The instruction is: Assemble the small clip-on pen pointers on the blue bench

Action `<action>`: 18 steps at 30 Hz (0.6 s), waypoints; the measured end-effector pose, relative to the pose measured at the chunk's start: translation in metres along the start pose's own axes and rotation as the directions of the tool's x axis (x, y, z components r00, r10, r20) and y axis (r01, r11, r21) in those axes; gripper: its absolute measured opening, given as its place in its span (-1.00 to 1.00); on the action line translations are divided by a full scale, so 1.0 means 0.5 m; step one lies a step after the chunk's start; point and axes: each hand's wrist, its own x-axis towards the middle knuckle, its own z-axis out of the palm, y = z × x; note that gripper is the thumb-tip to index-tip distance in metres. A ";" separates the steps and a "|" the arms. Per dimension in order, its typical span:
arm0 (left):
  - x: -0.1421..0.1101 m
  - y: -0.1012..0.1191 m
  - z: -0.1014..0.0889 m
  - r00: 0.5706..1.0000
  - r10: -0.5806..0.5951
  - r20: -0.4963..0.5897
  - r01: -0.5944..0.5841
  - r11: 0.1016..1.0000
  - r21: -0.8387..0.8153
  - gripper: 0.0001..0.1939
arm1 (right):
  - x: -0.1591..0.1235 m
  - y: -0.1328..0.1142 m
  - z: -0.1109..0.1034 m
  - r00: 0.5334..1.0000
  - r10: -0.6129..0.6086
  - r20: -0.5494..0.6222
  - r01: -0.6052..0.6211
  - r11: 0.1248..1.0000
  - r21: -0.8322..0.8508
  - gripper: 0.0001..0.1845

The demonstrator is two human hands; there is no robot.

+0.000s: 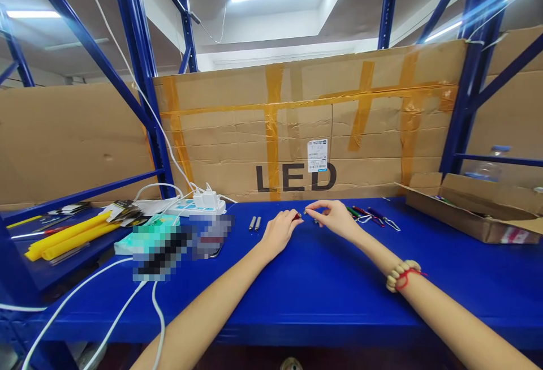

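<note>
L hand (280, 231) grasps sm. red pc. (297, 217), mostly hidden; R hand (337, 219) grip, can't tell.

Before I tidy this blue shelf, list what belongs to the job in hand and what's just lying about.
Apparently in the job:
small red piece in the left hand;
coloured cylinders with metal clips beside the right hand;
two silver metal cylinders.

Probably lying about:
long yellow tubes;
white plastic power strip;
blue-capped clear plastic bottle.
</note>
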 end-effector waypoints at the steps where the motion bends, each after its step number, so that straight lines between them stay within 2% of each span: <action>1: 0.000 0.000 -0.001 1.000 -0.007 0.009 0.007 1.000 0.010 -0.76 | -0.002 -0.003 0.005 1.000 0.000 0.030 -0.001 1.000 0.031 -0.60; 10: 0.000 0.004 -0.004 0.999 -0.024 0.021 0.023 0.999 0.040 -0.73 | -0.004 -0.016 0.007 0.999 0.016 0.045 -0.025 0.978 0.209 -0.52; 18: -0.002 0.002 -0.001 0.999 -0.027 -0.047 0.026 1.000 -0.017 -0.74 | -0.002 -0.008 0.013 0.997 0.006 0.082 -0.021 0.982 0.190 -0.53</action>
